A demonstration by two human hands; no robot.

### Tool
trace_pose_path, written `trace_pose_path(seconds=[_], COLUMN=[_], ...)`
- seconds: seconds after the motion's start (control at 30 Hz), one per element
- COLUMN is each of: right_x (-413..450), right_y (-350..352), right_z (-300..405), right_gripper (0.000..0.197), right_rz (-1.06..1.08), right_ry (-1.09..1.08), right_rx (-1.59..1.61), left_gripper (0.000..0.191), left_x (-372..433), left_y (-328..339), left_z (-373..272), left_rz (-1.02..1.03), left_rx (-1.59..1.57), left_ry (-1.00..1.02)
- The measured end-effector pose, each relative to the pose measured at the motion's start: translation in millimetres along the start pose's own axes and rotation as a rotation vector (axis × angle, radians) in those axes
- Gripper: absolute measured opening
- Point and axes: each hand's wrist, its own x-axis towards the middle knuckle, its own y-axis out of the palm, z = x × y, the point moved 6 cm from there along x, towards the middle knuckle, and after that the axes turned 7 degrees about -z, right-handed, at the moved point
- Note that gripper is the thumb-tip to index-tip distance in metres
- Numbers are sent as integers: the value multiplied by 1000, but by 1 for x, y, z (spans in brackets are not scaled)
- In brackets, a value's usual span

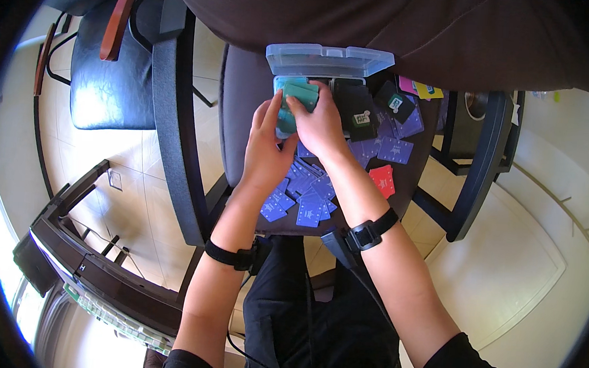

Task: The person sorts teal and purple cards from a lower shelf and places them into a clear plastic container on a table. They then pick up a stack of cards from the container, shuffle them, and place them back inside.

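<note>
My right hand (321, 122) grips a small stack of green cards (301, 94) over the left part of an open clear plastic case (332, 62), its lid tilted up at the back. My left hand (269, 142) is beside the stack, its fingers along the left edge of the green cards; whether it grips them is hard to tell. More green cards lie under the hands. Black cards (353, 99) fill the case's right side. Purple cards (312, 205) are scattered over the dark chair seat (240, 120).
A red card pile (381, 180) lies at the seat's right, with a loose black card (394, 101) and yellow cards (428, 91) farther back. Black armrests (176, 126) flank the seat. A black padded chair (113, 82) stands at left; a brown cushioned surface (410, 34) borders the back.
</note>
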Motion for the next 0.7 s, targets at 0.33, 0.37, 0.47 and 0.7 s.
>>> trace_pose_path(seconds=[0.33, 0.37, 0.47, 0.7], right_x=[1, -3, -3, -14], right_y=[8, 7, 6, 10], right_z=[4, 4, -5, 5], right_gripper=[53, 53, 56, 58], right_rz=[-64, -61, -8, -120], right_ry=[35, 37, -9, -69], right_rx=[-215, -212, -191, -265], left_gripper=[68, 68, 70, 76], left_x=[3, 1, 2, 7], left_y=[1, 0, 4, 0], left_z=[-3, -2, -8, -14], left_rz=[-82, -83, -93, -110], left_rx=[169, 173, 161, 212], left_ry=[-8, -10, 25, 131])
